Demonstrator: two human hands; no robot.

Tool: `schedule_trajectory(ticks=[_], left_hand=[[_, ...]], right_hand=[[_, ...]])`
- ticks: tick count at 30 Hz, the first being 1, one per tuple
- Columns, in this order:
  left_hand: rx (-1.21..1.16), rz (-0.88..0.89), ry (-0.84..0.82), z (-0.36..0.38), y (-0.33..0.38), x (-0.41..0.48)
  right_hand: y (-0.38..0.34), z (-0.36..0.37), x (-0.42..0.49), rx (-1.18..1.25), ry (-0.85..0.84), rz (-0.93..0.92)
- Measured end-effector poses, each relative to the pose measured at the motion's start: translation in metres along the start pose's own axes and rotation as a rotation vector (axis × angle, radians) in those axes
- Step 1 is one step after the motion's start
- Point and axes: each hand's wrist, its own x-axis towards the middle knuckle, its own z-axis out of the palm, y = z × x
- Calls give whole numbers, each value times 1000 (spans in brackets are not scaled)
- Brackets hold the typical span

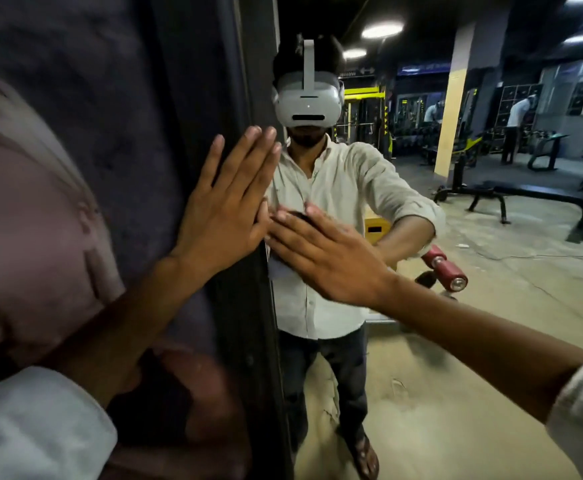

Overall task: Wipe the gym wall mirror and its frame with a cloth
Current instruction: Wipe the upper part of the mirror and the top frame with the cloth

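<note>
The wall mirror (456,341) fills the right half of the view and reflects me and the gym behind. Its dark vertical frame (248,323) runs down the middle. My left hand (227,202) lies flat with straight fingers against the frame's edge at about chest height. My right hand (324,258) presses flat on the glass just right of the frame, fingers straight and pointing left. A pale cloth (276,270) peeks out from under its fingers; most of the cloth is hidden by the hand.
A dark padded wall (92,98) stands left of the frame. A blurred pale shape (23,220) sits close to the camera at left. The mirror reflects a black bench (525,195), red roller pads (449,271), a yellow pillar (451,123) and a distant person (516,126).
</note>
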Motion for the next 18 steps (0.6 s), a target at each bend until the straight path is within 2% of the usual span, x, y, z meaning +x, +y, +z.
schedule_trajectory(ticks=[3, 6, 7, 9, 11, 12, 13, 16, 18], left_hand=[[-25, 23, 35, 3, -3, 0], [-44, 15, 56, 2, -3, 1], [-57, 16, 61, 2, -2, 2], [-56, 33, 71, 2, -2, 7], [-54, 52, 85, 1, -5, 18], [-61, 52, 104, 0, -6, 26], [-69, 47, 125, -1, -7, 36], [-71, 37, 168, -7, -2, 75], [-77, 27, 193, -11, 4, 106]], right_hand=[[28, -15, 25, 41, 113, 179], [18, -16, 30, 117, 146, 338], [8, -11, 25, 131, 121, 306], [-1, -5, 13, 93, 50, 124], [27, -11, 10, 12, 37, -45], [50, -18, 15, -29, 63, -47], [78, -28, 23, -56, 108, 26], [156, -66, 42, -16, 310, 482], [172, -79, 49, 55, 409, 645]])
